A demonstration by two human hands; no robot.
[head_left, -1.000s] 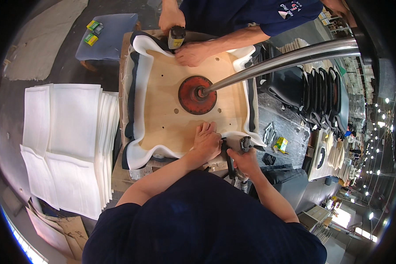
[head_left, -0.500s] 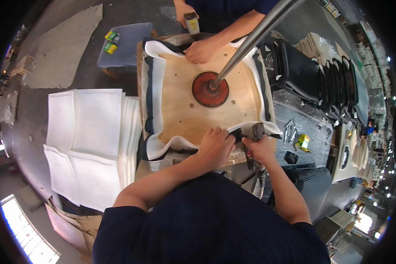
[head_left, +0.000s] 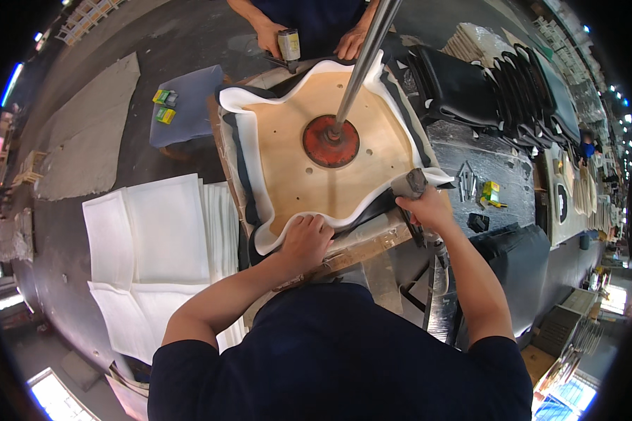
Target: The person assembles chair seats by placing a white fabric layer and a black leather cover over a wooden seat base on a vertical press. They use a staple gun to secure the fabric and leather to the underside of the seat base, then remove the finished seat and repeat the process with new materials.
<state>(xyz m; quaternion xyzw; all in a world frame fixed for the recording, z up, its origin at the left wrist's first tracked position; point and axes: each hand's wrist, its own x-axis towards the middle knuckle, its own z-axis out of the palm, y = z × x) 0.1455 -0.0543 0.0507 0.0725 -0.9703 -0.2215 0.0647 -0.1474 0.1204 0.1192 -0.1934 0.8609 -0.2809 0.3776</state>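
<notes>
A pale wooden seat panel (head_left: pixel 281 151) lies on the bench with white foam padding (head_left: pixel 249 161) and dark cover fabric (head_left: pixel 379 208) folded up around its edges. My left hand (head_left: pixel 307 242) is closed over the padding's near edge, left of the middle, fingers curled onto the panel; what lies under the palm is hidden. In my right hand (head_left: pixel 428 208) is a staple gun (head_left: pixel 409 184), its nose by the near right corner and a hose hanging below. A red disc (head_left: pixel 330 140) at the end of a metal rod (head_left: pixel 369 56) sits against the panel's middle.
Across the bench a co-worker's hand (head_left: pixel 268 36) holds another staple gun (head_left: pixel 288 45) at the far edge. White foam sheets (head_left: pixel 165 231) are stacked at left. Black padded seats (head_left: pixel 463 91), loose staple strips (head_left: pixel 465 179) and a yellow-green box (head_left: pixel 491 191) are at right.
My left hand has moved left along the near edge. The co-worker's free hand has moved off the panel to beside the rod, and their staple gun is at the far edge. The view has shifted.
</notes>
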